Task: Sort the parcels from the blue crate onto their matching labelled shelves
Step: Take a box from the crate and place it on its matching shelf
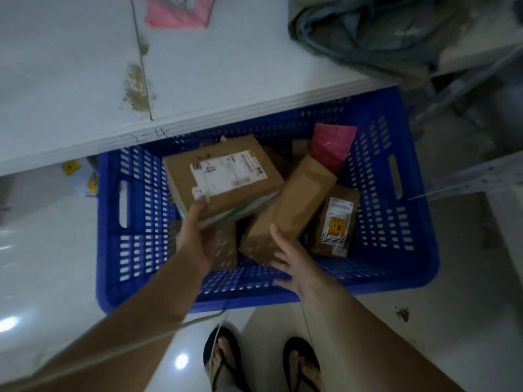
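A blue slotted crate [133, 244] stands on the floor below me, partly under a white shelf [73, 89]. My left hand [195, 241] grips the near corner of a brown labelled box [223, 176] that is tilted above the other parcels. My right hand [291, 261] hovers with fingers spread over the near end of a long brown parcel [291, 210], not gripping it. A smaller brown parcel with an orange sticker [336, 222] lies at the right. A pink parcel [332, 145] leans against the far wall of the crate.
On the white shelf lie a pink parcel [178, 9] at the back and a grey bag [376, 32] at the right. Handwriting marks the shelf's front edge [158, 132]. A metal rack frame [475, 176] stands at the right. My feet in sandals [263, 363] are just behind the crate.
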A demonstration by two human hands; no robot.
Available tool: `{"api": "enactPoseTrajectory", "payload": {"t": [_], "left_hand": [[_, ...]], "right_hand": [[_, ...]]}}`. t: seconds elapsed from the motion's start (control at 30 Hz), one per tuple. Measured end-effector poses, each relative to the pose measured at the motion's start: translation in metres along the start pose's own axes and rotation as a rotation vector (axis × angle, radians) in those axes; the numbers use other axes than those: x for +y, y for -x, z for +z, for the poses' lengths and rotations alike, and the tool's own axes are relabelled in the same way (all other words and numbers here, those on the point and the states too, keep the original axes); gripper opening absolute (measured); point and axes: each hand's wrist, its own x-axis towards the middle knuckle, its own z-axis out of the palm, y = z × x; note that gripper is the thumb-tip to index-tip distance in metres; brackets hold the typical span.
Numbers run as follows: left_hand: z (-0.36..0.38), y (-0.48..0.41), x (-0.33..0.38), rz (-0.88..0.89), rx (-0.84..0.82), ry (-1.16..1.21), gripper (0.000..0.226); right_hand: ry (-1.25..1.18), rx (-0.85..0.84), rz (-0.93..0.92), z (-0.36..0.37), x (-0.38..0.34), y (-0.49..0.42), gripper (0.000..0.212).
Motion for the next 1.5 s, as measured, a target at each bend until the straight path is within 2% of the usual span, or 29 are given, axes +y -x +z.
{"api": "enactPoseTrajectory", "payload": {"t": [0.1,0.2,0.3,0.37,0.43,0.5,0.57,0.63,0.67,0.8,0.97,1.03,1.13,1.33,1.43,1.5], "left_hand": [[0.003,0.058,-0.013,0.035,-0.159,0.036,0.043],[0.014,0.117,-0.027,0.009,-0.334,-0.065,0.037],[0.032,0.172,-0.030,-0.040,-0.426,-0.201,0.035],[0.042,0.205,-0.022,-0.069,-0.499,-0.219,0.038],[0.049,0.240,-0.004,-0.063,-0.556,-0.323,0.043],[0.052,0.276,0.018,-0.025,-0.528,-0.424,0.067],[0.050,0.309,0.049,0.169,-0.435,-0.520,0.086],[0.053,0.344,0.082,0.375,-0.515,-0.646,0.090],[0.056,0.364,0.096,0.399,-0.582,-0.701,0.091],[0.076,0.459,0.131,0.319,-0.802,-0.788,0.069],[0.095,0.567,0.155,0.469,-0.870,-0.758,0.071],[0.091,0.605,0.160,0.530,-0.893,-0.755,0.064],[0.083,0.661,0.169,0.650,-0.935,-0.721,0.039],[0.076,0.773,0.196,0.920,-1.057,-0.703,0.040],[0.085,0.844,0.201,1.115,-1.111,-0.661,0.036],[0.092,0.890,0.201,1.248,-1.149,-0.638,0.038]], "right_hand": [[-0.104,-0.047,-0.002,0.015,-0.001,0.036,0.134],[-0.244,-0.077,-0.032,0.030,-0.001,0.076,0.123],[-0.498,0.041,-0.155,0.035,-0.003,0.118,0.116],[-0.558,0.095,-0.209,0.031,-0.010,0.153,0.118],[-0.492,0.093,-0.241,0.022,-0.020,0.192,0.110],[-0.395,0.111,-0.294,0.005,-0.035,0.232,0.097],[-0.277,0.082,-0.358,-0.015,-0.054,0.279,0.090],[-0.140,0.036,-0.419,-0.034,-0.075,0.329,0.089],[-0.082,0.014,-0.445,-0.041,-0.084,0.353,0.088],[0.057,0.012,-0.578,-0.050,-0.113,0.447,0.084],[0.220,0.118,-0.824,-0.040,-0.123,0.576,0.069],[0.246,0.203,-0.910,-0.028,-0.115,0.623,0.061],[0.277,0.338,-1.110,-0.003,-0.099,0.688,0.050],[0.306,0.613,-1.452,0.040,-0.060,0.803,0.048],[0.310,0.579,-1.525,0.042,-0.048,0.874,0.051],[0.436,0.582,-1.573,0.036,-0.037,0.927,0.061]]}}
